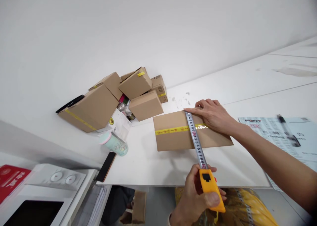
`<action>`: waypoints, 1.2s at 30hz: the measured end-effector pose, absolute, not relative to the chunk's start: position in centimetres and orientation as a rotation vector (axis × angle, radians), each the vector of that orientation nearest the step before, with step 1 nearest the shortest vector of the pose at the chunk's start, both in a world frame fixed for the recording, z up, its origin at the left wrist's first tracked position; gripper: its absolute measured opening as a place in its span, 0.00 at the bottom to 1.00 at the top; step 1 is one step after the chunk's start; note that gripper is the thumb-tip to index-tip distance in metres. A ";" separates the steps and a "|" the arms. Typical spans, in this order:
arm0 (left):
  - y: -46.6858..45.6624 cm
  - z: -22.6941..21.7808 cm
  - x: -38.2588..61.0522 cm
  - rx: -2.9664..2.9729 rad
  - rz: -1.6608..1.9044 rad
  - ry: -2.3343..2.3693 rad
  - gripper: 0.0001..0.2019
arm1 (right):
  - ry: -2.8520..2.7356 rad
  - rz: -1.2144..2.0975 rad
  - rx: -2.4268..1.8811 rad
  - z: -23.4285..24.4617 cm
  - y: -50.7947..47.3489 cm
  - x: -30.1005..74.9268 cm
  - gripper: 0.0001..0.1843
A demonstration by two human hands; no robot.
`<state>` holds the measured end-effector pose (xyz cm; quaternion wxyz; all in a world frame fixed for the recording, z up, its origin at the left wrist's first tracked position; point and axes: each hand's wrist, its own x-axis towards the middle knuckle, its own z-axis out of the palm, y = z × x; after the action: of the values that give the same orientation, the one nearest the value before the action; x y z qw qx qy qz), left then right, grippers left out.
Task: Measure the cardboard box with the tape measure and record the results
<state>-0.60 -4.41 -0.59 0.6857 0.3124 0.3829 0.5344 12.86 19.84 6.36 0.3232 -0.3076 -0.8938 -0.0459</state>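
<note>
A yellow tape measure (pixel 212 189) is held in my left hand (pixel 190 199), fingers wrapped round its case and thumb lying along its side. Its metal blade (pixel 194 136) is pulled out across the top of a cardboard box (pixel 173 122) sealed with yellow printed tape (pixel 170 130). My right hand (pixel 211 115) rests over the box's far side. Its thumb presses the blade's end at the far edge, and the other fingers are curled. The case stays off the box, just past the table's near edge.
Several cardboard boxes (pixel 146 105) are stacked at the back left. A mint tumbler (pixel 115 143) and a dark phone-like slab (pixel 106 166) stand near the left corner of the white table (pixel 141 166). On the right, a pen (pixel 288 130) lies on printed sheets (pixel 262 130). A microwave (pixel 47 189) is lower left.
</note>
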 end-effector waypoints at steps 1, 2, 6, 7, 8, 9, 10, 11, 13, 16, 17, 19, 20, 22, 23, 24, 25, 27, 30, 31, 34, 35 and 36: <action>-4.3 -0.7 -0.5 0.695 1.197 0.863 0.38 | -2.344 -0.122 -0.807 6.3 19.9 12.8 0.28; -4.3 -0.8 -0.4 0.691 1.195 0.870 0.38 | -2.342 -0.120 -0.809 6.3 19.9 12.8 0.28; -4.0 -1.2 -0.3 0.692 1.192 0.895 0.38 | -2.335 -0.116 -0.815 6.1 19.9 12.9 0.29; -4.0 -1.3 -0.3 0.693 1.192 0.898 0.38 | -2.333 -0.117 -0.815 6.1 20.0 12.9 0.29; -3.9 -1.4 -0.3 0.693 1.191 0.899 0.38 | -2.332 -0.117 -0.813 6.1 20.0 12.9 0.29; -3.9 -1.5 -0.3 0.696 1.188 0.902 0.38 | -2.332 -0.117 -0.813 6.1 20.0 12.9 0.29; -3.9 -1.6 -0.4 0.700 1.185 0.905 0.38 | -2.333 -0.117 -0.814 6.1 20.0 12.9 0.29; -3.9 -1.7 -0.4 0.707 1.182 0.909 0.38 | -2.334 -0.116 -0.818 6.1 20.0 12.9 0.29; -3.9 -1.9 -0.4 0.717 1.178 0.920 0.38 | -2.335 -0.113 -0.828 6.2 20.0 12.9 0.29; -4.0 -2.0 -0.5 0.725 1.169 0.935 0.38 | -2.342 -0.107 -0.836 6.2 19.9 12.9 0.28; -4.0 -2.0 -0.5 0.727 1.167 0.938 0.38 | -2.343 -0.104 -0.836 6.2 19.8 12.9 0.28; -4.0 -2.1 -0.6 0.729 1.162 0.938 0.38 | -2.342 -0.103 -0.834 6.2 19.7 13.0 0.28; -4.0 -2.2 -0.6 0.729 1.161 0.939 0.38 | -2.340 -0.105 -0.831 6.2 19.7 13.0 0.28; -4.0 -2.4 -0.6 0.727 1.157 0.937 0.38 | -2.338 -0.113 -0.822 6.2 19.7 13.1 0.28; -3.9 -2.5 -0.6 0.726 1.155 0.937 0.39 | -2.337 -0.118 -0.818 6.1 19.7 13.1 0.28; -3.9 -2.6 -0.6 0.727 1.156 0.937 0.39 | -2.336 -0.122 -0.813 6.1 19.7 13.1 0.28; -3.9 -2.7 -0.7 0.728 1.160 0.935 0.39 | -2.333 -0.125 -0.808 6.1 19.7 13.1 0.27; -4.0 -2.7 -0.7 0.741 1.167 0.924 0.39 | -2.318 -0.122 -0.806 6.1 19.6 13.0 0.28; -4.8 -2.2 -1.2 0.774 1.197 0.883 0.41 | -2.219 -0.100 -0.860 6.0 18.9 13.0 0.26; -5.3 -1.9 -1.5 0.787 1.213 0.869 0.42 | -2.172 -0.094 -0.881 5.9 18.4 13.0 0.24; -6.9 -0.8 -2.6 0.853 1.265 0.896 0.45 | -2.069 -0.106 -0.891 5.2 16.2 13.2 0.24; -7.3 -0.5 -2.9 0.874 1.270 0.929 0.45 | -2.059 -0.117 -0.880 4.7 15.3 13.3 0.23; -7.6 -0.1 -3.2 0.893 1.266 0.963 0.44 | -2.055 -0.129 -0.870 4.1 14.4 13.3 0.22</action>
<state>-3.19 -7.61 -0.15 0.6120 0.3871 0.4176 0.5488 13.30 14.41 4.14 0.4377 -0.3498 -0.8267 -0.0518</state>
